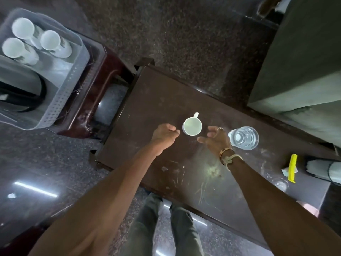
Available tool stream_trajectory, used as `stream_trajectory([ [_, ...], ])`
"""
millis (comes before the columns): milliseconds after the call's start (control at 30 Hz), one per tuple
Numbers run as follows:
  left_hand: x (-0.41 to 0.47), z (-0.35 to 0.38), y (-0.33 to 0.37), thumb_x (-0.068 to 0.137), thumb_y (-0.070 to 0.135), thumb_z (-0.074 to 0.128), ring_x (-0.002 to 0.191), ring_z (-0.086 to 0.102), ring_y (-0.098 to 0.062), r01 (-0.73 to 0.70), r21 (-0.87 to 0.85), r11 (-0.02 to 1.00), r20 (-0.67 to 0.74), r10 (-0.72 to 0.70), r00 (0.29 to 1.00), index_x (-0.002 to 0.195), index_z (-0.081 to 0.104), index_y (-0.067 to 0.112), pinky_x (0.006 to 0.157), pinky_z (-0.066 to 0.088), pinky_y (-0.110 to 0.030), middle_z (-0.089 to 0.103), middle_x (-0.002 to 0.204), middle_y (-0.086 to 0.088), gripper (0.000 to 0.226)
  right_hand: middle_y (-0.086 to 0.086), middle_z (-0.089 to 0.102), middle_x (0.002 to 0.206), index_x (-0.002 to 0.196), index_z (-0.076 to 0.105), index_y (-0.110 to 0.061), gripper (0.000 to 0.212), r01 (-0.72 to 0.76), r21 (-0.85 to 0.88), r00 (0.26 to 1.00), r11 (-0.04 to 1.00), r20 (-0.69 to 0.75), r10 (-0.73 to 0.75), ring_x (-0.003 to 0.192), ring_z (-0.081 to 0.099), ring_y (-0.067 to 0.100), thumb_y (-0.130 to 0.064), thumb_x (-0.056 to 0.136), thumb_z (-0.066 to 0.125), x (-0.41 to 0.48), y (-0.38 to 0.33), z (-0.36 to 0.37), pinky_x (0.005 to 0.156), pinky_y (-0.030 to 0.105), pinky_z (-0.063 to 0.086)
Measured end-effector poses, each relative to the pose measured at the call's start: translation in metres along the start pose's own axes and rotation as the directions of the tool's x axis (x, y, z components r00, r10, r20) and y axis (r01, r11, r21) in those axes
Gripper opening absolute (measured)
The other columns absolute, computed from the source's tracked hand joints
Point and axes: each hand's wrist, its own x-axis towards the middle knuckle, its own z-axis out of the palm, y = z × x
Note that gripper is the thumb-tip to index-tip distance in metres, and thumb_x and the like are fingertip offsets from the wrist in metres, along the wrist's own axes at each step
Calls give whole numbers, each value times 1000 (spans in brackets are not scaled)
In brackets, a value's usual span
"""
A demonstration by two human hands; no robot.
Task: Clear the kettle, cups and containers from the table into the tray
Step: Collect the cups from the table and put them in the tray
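Note:
A white cup (192,126) with its handle pointing away stands on the dark brown table (151,100). My left hand (164,135) hovers just left of it with fingers loosely curled, holding nothing. My right hand (215,137) is just right of the cup, fingers spread and relaxed, empty. A clear drinking glass (243,138) stands right beside my right hand. At the left, a translucent grey tray (73,80) holds three white containers (49,40) and a dark kettle (20,93).
The tray sits on a dark red stool (103,74) left of the table. A yellow object (292,168) and a white cylinder (324,170) lie at the table's right end. A grey block (299,58) stands behind the table. My legs (166,230) are below.

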Motion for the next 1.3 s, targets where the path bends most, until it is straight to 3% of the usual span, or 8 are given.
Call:
stream_trajectory([
  [133, 24, 12, 7, 86, 27, 73, 103, 67, -15, -61, 55, 997, -18, 62, 998, 123, 64, 17, 94, 54, -32, 72, 112, 0, 40, -1, 67, 109, 129, 57, -22, 75, 18, 6, 1000, 1000, -13, -18, 97, 66, 16, -29, 62, 88, 26, 6, 7, 90, 35, 54],
  [233, 36, 25, 1, 82, 20, 77, 104, 67, -13, -105, 98, 990, 11, 105, 994, 126, 61, 18, 92, 54, -29, 71, 113, 1, 47, -2, 68, 106, 129, 59, -22, 76, 60, 13, 998, 998, 4, -60, 87, 65, 11, -24, 59, 89, 35, 11, 16, 80, 27, 54],
  [367, 41, 34, -6, 74, 9, 80, 95, 69, -9, -194, 77, 978, 24, 193, 981, 119, 63, 21, 89, 57, -29, 74, 108, 3, 50, -6, 72, 100, 119, 65, -24, 69, 129, 62, 991, 990, 31, -131, 86, 69, 9, -19, 54, 88, 41, 12, 23, 79, 27, 59],
  [533, 45, 37, 3, 67, -1, 81, 92, 69, -8, -276, 92, 957, 46, 272, 961, 131, 58, 21, 76, 53, -11, 69, 117, 3, 71, -10, 73, 100, 119, 65, -25, 73, 177, 98, 980, 979, 72, -185, 87, 72, 4, -3, 53, 84, 43, 4, 21, 74, 21, 59],
  [700, 40, 43, 0, 61, -2, 83, 101, 67, -12, -330, 107, 938, 29, 329, 944, 135, 58, 24, 92, 56, -29, 64, 123, -1, 83, -7, 72, 107, 123, 63, -25, 79, 205, 97, 975, 974, 70, -212, 92, 70, 7, -2, 51, 87, 35, 1, 26, 79, 25, 59],
  [867, 6, 28, 4, 60, -4, 85, 99, 65, -12, -322, 56, 945, 6, 322, 947, 134, 59, 20, 86, 55, -22, 65, 120, 4, 81, -7, 72, 106, 123, 64, -22, 78, 253, 113, 962, 961, 74, -262, 93, 69, 6, 0, 52, 88, 5, -13, 18, 74, 13, 53],
  [1100, -79, -35, 38, 59, -4, 85, 101, 67, -11, -366, 30, 930, -55, 367, 929, 132, 59, 25, 89, 58, -32, 66, 122, 6, 83, -9, 70, 105, 120, 64, -24, 77, 388, 93, 915, 917, 79, -395, 95, 68, 8, -8, 50, 91, -73, -74, -21, 84, 25, 56],
  [1300, -177, -124, 72, 59, -1, 86, 104, 65, -11, -432, 8, 902, -218, 424, 879, 128, 62, 27, 90, 57, -31, 68, 120, 9, 79, -8, 67, 108, 120, 62, -22, 75, 584, 40, 803, 811, 118, -584, 98, 64, 11, -12, 51, 90, -169, -170, -48, 85, 30, 56],
])
